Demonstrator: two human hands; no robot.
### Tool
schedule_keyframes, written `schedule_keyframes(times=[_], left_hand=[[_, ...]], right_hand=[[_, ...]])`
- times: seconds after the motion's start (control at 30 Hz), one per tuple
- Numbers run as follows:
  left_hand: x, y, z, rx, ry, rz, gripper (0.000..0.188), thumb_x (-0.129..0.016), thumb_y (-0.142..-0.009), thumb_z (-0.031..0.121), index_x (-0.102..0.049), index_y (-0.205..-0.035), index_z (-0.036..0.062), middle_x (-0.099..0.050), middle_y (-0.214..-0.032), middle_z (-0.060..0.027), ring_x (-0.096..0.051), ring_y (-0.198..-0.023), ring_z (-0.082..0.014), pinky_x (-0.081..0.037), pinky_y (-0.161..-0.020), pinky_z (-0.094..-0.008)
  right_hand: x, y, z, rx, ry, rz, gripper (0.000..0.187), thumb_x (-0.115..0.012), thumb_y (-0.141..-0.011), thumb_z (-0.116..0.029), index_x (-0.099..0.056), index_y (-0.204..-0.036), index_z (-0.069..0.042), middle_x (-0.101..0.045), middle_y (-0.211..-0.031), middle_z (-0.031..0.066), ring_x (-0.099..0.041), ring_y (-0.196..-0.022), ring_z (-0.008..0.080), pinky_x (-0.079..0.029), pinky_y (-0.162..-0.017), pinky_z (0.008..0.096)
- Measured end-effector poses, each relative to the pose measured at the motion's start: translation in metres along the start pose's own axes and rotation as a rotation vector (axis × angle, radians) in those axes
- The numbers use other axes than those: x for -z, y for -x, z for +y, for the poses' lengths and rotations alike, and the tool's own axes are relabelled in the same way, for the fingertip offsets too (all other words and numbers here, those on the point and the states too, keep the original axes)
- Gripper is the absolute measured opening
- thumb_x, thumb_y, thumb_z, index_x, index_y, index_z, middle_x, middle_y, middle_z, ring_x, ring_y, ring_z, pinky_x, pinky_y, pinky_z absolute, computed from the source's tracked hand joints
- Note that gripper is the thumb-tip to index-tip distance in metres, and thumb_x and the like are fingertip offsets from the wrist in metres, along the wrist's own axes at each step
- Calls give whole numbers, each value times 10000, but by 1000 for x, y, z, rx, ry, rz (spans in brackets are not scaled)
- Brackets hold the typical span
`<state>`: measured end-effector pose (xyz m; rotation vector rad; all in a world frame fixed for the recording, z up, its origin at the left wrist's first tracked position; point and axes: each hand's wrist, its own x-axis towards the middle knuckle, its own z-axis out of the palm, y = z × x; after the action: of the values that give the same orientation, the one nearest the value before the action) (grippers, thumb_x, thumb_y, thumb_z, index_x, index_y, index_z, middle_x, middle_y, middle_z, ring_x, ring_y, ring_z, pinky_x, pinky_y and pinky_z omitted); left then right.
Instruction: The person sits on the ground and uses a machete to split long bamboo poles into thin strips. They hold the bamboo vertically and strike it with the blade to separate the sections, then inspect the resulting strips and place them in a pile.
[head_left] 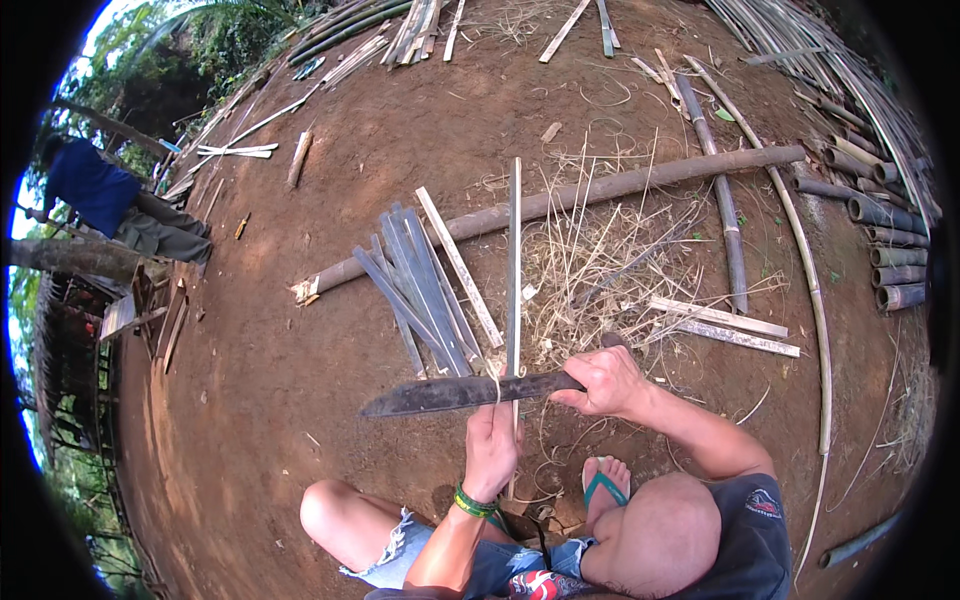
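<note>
I sit on bare earth with my knees apart. My right hand (603,384) grips the handle of a long dark machete (455,393), whose blade lies crosswise and points left. My left hand (490,448) holds the near end of a long thin bamboo strip (514,260) that runs straight away from me. The blade rests across this strip just above my left hand. A thin shaving curls up at the blade. A green band sits on my left wrist.
A pile of several trimmed grey bamboo slats (420,285) leans on a long pole (560,200) lying across the ground. Dry shavings (600,265) litter the right. Bamboo culms (890,240) are stacked far right. A person in blue (100,195) crouches far left.
</note>
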<state>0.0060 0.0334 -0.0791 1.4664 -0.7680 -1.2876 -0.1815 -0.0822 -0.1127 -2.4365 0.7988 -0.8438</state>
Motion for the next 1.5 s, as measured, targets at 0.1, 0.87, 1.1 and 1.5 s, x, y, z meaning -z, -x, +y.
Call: schedule_keyframes(times=[0.1,0.87,1.1,1.5], left_hand=[[3,7,9,16,-80,-44,457,-405,-1110,258,-412,-1521,58,-421,-640,79,-373,-522,-26,-309,-456,-212],[-8,12,5,473,830,-89,415,-319,-1109,412,-394,-1460,202,-363,-626,31,-320,-424,-69,-271,-377,-207],[1,35,11,266,380,-181,472,-338,-1111,379,-312,-1549,207,-349,-663,18,-296,-447,-70,-270,-405,-222],[23,86,26,414,562,-286,582,-411,-1082,439,-213,-1599,260,-333,-660,27,-296,-448,-56,-276,-400,-195]], right_hand=[[3,-4,17,122,89,12,609,-608,-919,-610,-533,-659,-65,-599,-577,124,-629,-502,313,-499,-453,431],[6,29,-35,-156,-92,-166,507,-674,-912,-494,-615,-668,-54,-590,-533,153,-587,-447,348,-465,-435,457],[12,11,12,30,56,-47,576,-623,-918,-575,-539,-658,-68,-553,-530,124,-597,-481,353,-475,-449,450],[42,-30,170,-411,393,48,701,-425,-1019,-613,-495,-541,-105,-450,-455,26,-428,-385,178,-410,-431,397]])
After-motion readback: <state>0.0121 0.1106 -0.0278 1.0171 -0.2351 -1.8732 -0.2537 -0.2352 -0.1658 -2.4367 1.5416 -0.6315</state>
